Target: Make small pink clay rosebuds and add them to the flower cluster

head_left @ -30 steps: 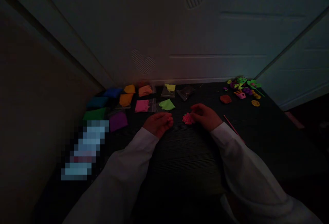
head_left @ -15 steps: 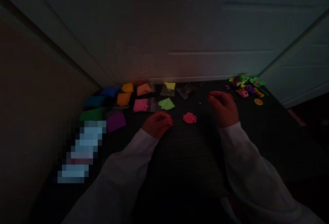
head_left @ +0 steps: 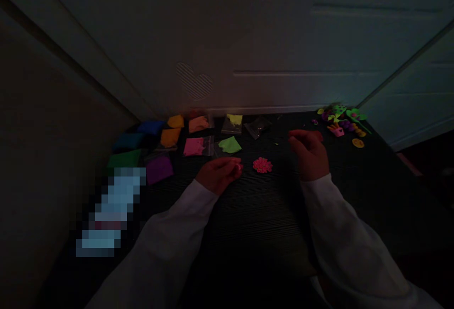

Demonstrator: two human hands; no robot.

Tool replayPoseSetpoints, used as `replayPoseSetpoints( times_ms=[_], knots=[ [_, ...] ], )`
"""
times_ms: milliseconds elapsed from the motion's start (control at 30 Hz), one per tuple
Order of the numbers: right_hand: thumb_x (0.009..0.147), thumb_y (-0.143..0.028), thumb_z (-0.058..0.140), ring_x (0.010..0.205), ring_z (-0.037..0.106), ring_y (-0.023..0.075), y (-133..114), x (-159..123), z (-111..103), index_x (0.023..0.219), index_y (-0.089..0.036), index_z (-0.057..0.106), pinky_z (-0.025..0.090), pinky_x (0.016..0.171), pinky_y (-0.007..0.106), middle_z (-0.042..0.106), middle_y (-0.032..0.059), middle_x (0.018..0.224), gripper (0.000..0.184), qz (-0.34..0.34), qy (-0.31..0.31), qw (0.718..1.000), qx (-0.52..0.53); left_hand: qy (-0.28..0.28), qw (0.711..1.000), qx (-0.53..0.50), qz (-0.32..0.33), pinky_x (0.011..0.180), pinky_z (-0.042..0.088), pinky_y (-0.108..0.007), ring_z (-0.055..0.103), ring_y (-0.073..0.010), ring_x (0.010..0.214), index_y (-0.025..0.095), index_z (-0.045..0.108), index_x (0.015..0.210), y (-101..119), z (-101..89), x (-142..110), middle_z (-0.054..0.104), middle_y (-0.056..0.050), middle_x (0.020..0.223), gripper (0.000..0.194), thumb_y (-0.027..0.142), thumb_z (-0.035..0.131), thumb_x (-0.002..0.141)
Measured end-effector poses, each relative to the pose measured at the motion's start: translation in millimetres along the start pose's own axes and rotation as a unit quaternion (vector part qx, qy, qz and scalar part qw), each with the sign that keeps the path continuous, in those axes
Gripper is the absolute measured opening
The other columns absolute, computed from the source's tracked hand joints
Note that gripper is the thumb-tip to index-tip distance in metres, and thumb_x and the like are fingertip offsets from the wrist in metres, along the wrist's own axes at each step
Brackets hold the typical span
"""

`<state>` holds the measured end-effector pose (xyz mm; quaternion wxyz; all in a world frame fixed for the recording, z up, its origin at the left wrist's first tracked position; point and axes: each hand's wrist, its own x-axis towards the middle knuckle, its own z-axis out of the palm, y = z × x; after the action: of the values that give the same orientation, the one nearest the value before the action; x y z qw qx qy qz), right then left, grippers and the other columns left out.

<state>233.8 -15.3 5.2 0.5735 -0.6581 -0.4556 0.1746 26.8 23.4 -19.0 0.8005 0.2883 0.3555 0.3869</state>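
Note:
Between my hands, a pink flower-like clay piece made of many small petals or balls lies on the dark table. My left hand is closed just left of it, with a small bit of pink clay at the fingertips. To the right of the flower, my right hand is raised, thumb and forefinger pinched together. Whatever they hold, if anything, is too small and dark to make out. Beyond my left hand lie an opened bag of light green clay and a bag of pink clay.
Bags of purple, green, blue and orange clay lie to the left. A pixelated bright shape is at the near left. Small clay figures crowd the back right, near a yellow disc. A pale panel rises behind.
My left hand has shifted slightly right, toward the pink flower, and its fingers have turned a little. My right hand remains pinched in nearly the same place.

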Motion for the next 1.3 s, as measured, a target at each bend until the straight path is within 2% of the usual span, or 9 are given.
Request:
replayPoseSetpoints(
  times_ms=[67, 133, 233, 333, 667, 867, 933, 1133, 1300],
  knots=[
    [0.074, -0.027, 0.050, 0.073, 0.052, 0.0128, -5.2, -5.7, 0.9, 0.087, -0.018, 0.055, 0.042, 0.064, 0.027, 0.056, 0.0031, 0.082, 0.017, -0.020, -0.012, 1.000, -0.016, -0.003, 1.000, -0.001, -0.004, 0.056, 0.047, -0.021, 0.058, -0.0094, 0.055, 0.010, 0.064, 0.067, -0.2, 0.0, 0.4, 0.063, -0.003, 0.057, 0.025, 0.016, 0.075, 0.045],
    [0.074, -0.028, 0.051, 0.074, 0.051, 0.0129, -13.3, -15.6, 4.3, 0.090, -0.019, 0.056, 0.040, 0.067, 0.027, 0.056, 0.0023, 0.082, 0.018, -0.075, -0.058, 0.994, -0.052, -0.007, 1.000, -0.001, -0.004, 0.055, 0.047, -0.021, 0.059, -0.0094, 0.055, 0.012, 0.063, 0.069, -0.6, 0.4, 0.3, 0.064, -0.002, 0.058, 0.026, 0.014, 0.075, 0.046],
    [0.076, -0.032, 0.052, 0.079, 0.051, 0.0144, -24.1, -34.4, 14.0, 0.095, -0.019, 0.054, 0.037, 0.071, 0.029, 0.057, 0.0027, 0.085, 0.023, -0.244, -0.197, 0.936, -0.160, -0.019, 1.000, 0.001, 0.003, 0.054, 0.047, -0.021, 0.059, -0.0097, 0.054, 0.015, 0.061, 0.068, -2.2, 2.3, -0.8, 0.064, 0.000, 0.055, 0.025, 0.013, 0.074, 0.047],
    [0.078, -0.035, 0.050, 0.081, 0.051, 0.0155, -27.1, -48.2, 23.9, 0.093, -0.019, 0.055, 0.033, 0.072, 0.032, 0.060, 0.0025, 0.088, 0.023, -0.309, -0.242, 0.894, -0.218, -0.030, 0.999, 0.008, 0.011, 0.052, 0.046, -0.020, 0.059, -0.0102, 0.052, 0.015, 0.060, 0.064, -5.1, 5.1, -2.5, 0.063, 0.001, 0.054, 0.025, 0.012, 0.075, 0.044],
    [0.080, -0.029, 0.047, 0.079, 0.053, 0.0136, -24.1, -49.6, 26.2, 0.084, -0.019, 0.057, 0.035, 0.073, 0.030, 0.062, 0.0018, 0.083, 0.014, -0.305, -0.229, 0.902, -0.201, -0.004, 0.999, 0.045, 0.017, 0.052, 0.043, -0.019, 0.056, -0.0075, 0.050, 0.012, 0.061, 0.055, -7.5, 5.2, -1.7, 0.063, 0.000, 0.052, 0.018, 0.013, 0.075, 0.043],
    [0.078, -0.024, 0.049, 0.071, 0.052, 0.0108, -32.5, -44.6, 15.9, 0.084, -0.019, 0.055, 0.041, 0.066, 0.024, 0.058, 0.0010, 0.077, 0.010, -0.203, -0.168, 0.958, -0.110, 0.006, 0.999, 0.035, 0.008, 0.055, 0.044, -0.020, 0.057, -0.0085, 0.053, 0.012, 0.062, 0.057, -6.1, 5.9, -1.1, 0.063, 0.000, 0.053, 0.020, 0.013, 0.075, 0.043],
    [0.078, -0.023, 0.048, 0.072, 0.053, 0.0106, -33.3, -42.8, 14.1, 0.087, -0.019, 0.056, 0.042, 0.066, 0.024, 0.058, 0.0009, 0.080, 0.012, -0.182, -0.150, 0.967, -0.095, 0.005, 0.999, 0.032, 0.001, 0.057, 0.044, -0.021, 0.058, -0.0091, 0.056, 0.012, 0.062, 0.059, -5.8, 5.9, -1.3, 0.064, -0.001, 0.055, 0.020, 0.014, 0.075, 0.043],
    [0.081, -0.021, 0.044, 0.084, 0.054, 0.0111, -28.4, -46.1, 22.9, 0.098, -0.020, 0.057, 0.044, 0.076, 0.025, 0.060, 0.0021, 0.091, 0.022, -0.221, -0.250, 0.938, -0.094, -0.007, 1.000, 0.026, -0.006, 0.061, 0.045, -0.022, 0.059, -0.0095, 0.059, 0.012, 0.063, 0.064, -7.3, 3.2, -1.4, 0.066, -0.002, 0.061, 0.023, 0.014, 0.075, 0.044],
    [0.080, -0.021, 0.045, 0.083, 0.053, 0.0117, -23.0, -51.1, 29.2, 0.099, -0.017, 0.058, 0.044, 0.077, 0.025, 0.060, 0.0048, 0.089, 0.023, -0.248, -0.263, 0.927, -0.104, -0.010, 1.000, 0.027, 0.002, 0.059, 0.044, -0.023, 0.059, -0.0098, 0.057, 0.014, 0.061, 0.066, -9.0, 3.1, -1.2, 0.065, 0.000, 0.060, 0.028, 0.013, 0.075, 0.042]
  ],
)
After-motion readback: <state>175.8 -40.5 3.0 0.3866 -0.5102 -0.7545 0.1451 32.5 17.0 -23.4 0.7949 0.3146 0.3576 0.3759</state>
